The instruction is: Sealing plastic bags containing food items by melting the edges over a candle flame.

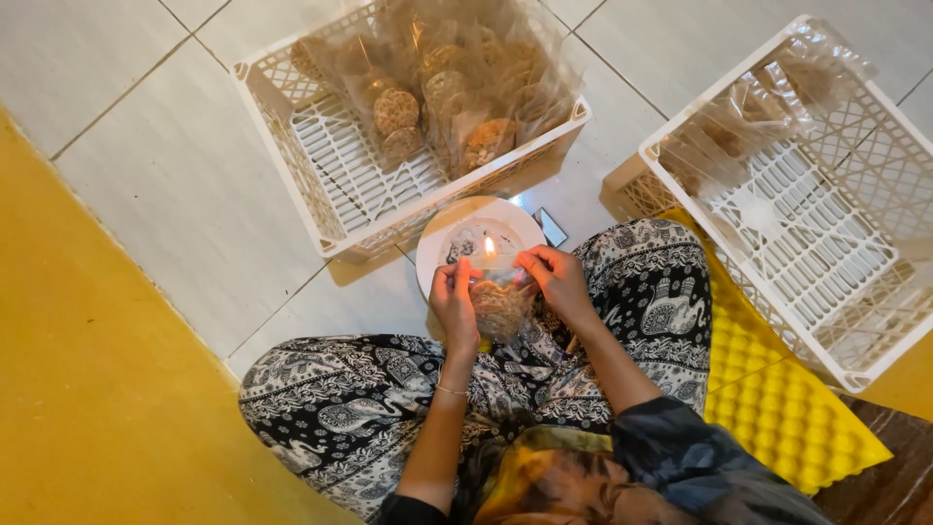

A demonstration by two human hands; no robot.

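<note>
Here, one seated person, legs crossed in black-and-white patterned trousers. Left hand (454, 297) and right hand (556, 277): fingers pinched shut on the top edge of a small clear bag of round crackers (499, 306), held between them over the lap, its mouth just beside a lit candle flame (489, 246). White plate (442, 233): on the tiled floor, under the flame. White plastic crate (321, 165): beyond the plate, holding filled cracker bags. Second white crate (826, 233): to the right, bags at its far end. Yellow foam mat (777, 399): beneath it
</note>
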